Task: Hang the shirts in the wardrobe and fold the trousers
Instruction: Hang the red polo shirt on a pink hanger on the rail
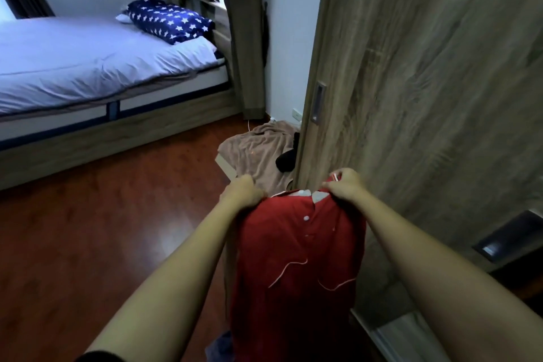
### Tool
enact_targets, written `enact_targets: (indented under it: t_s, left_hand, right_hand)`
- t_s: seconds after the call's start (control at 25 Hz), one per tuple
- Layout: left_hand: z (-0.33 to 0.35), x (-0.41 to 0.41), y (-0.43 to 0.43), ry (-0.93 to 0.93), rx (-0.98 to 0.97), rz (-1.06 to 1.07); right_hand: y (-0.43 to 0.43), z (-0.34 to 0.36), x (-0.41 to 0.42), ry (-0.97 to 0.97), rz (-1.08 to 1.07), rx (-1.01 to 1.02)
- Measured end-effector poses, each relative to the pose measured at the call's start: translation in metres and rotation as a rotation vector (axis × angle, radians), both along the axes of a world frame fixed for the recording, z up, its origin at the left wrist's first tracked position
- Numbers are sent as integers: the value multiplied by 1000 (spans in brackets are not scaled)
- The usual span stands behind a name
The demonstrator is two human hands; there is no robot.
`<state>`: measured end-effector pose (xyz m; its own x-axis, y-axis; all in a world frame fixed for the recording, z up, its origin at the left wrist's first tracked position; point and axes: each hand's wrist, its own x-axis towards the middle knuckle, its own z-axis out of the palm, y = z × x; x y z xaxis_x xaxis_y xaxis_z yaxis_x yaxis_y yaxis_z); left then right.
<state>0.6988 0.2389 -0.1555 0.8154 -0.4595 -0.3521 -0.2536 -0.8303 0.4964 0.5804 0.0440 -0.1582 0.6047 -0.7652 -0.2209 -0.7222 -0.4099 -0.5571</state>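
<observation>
A red shirt (296,267) with white piping and white buttons hangs in front of me, held up at its shoulders. My left hand (244,192) grips the shirt's left shoulder. My right hand (343,185) grips the right shoulder near the collar, close to the wardrobe's sliding door (426,82). The shirt's lower part runs out of the bottom of the view. Whether a hanger is inside the shirt is hidden.
The wooden wardrobe door with a recessed handle (318,101) fills the right side. A beige cloth (255,153) and a black item (286,160) lie on the floor beside it. A bed (88,67) with a star-patterned pillow (170,20) stands at left. Bare red-brown wooden floor (102,229) lies between.
</observation>
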Motion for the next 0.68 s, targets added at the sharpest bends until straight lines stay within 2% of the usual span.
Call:
enact_targets:
  t_s: [0.08,0.16,0.24,0.28,0.36,0.44,0.52,0.56,0.68]
  left_hand:
    - [6,-6,-1,-49,-283,158]
    - [18,-10,1,-10,-516,378]
    - [31,-4,7,42,-628,506]
    - [40,-2,8,29,-620,506]
    - [63,-3,4,-60,-526,367]
    - [95,-18,-8,-67,-557,70]
    - [125,-50,-29,200,-729,-230]
    - [138,-69,-37,292,-755,-343]
    - [156,-111,-66,399,-809,-437]
  right_hand:
    - [6,-2,-3,-309,-41,-14]
    - [10,12,-15,-666,-18,55]
    - [12,38,-33,-848,62,50]
    - [13,55,-43,-903,114,35]
    - [16,91,-61,-1003,223,15]
    - [26,131,-80,-1075,316,-2]
    - [33,164,-98,-1096,362,-48]
    - [35,179,-111,-1108,367,-96]
    - [30,217,-160,-1179,332,-209]
